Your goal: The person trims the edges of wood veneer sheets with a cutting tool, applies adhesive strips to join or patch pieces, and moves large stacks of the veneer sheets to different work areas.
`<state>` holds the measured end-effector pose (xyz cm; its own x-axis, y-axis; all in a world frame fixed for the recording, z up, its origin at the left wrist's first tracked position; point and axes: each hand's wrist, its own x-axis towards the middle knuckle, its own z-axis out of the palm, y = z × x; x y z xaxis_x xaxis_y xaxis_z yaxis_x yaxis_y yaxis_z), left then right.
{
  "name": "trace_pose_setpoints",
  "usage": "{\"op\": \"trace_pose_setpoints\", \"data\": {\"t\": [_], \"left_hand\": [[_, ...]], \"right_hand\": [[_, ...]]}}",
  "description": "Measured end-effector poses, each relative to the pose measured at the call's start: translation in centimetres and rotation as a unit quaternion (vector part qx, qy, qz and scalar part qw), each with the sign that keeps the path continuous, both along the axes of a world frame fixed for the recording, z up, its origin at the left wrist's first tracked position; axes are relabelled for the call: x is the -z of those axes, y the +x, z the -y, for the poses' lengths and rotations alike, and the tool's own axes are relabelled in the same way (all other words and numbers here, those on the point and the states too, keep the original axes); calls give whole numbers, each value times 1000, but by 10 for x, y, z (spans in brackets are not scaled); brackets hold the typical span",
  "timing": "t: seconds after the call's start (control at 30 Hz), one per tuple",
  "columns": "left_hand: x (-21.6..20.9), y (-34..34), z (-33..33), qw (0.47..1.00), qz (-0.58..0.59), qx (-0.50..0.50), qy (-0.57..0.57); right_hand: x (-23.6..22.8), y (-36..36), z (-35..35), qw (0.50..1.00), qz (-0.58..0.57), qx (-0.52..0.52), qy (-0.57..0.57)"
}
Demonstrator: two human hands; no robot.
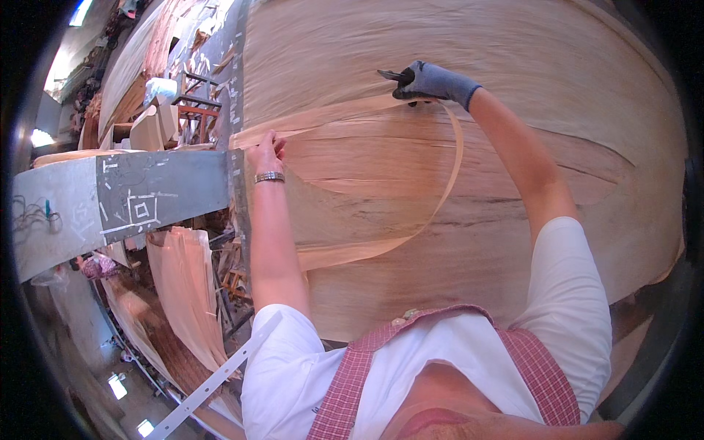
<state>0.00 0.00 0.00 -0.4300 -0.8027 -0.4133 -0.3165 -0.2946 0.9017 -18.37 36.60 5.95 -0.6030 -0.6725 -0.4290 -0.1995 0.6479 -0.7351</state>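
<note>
A wide stack of pale brown wood veneer sheets (381, 220) lies in front of me. My left hand (268, 151), bare with a metal band on the wrist, is at the sheets' left edge, its fingers closed on a narrow veneer strip (456, 161). From there the strip runs to my right hand, then bends in a loose loop back towards my left forearm. My right hand (433, 82), in a grey-blue glove with dark fingers, grips a dark knife (394, 75) pointing left, farther out over the sheets. The strip passes beneath that hand; whether its fingers also hold it is hidden.
A grey metal board (161, 187) with white chalk marks sticks out to the left. Beyond it stand a metal-framed rack (198, 110) and a pale box-like thing (152, 130). More veneer sheets (183, 286) hang at the lower left, near a punched metal strip (213, 381).
</note>
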Motion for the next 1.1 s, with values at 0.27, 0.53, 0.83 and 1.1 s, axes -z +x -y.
{"op": "trace_pose_setpoints", "data": {"t": [0.27,0.53,0.83,1.1], "left_hand": [[6,16,-18,855,98,-1,-509],[8,7,-59,693,233,294,-616],[17,7,-54,668,252,287,-639],[17,11,-60,675,240,264,-645]], "right_hand": [[14,-7,4,999,-22,-24,-12],[11,-6,5,999,-15,-30,-1],[24,-3,3,997,-68,-29,-21],[16,4,2,991,-118,-51,21]]}}
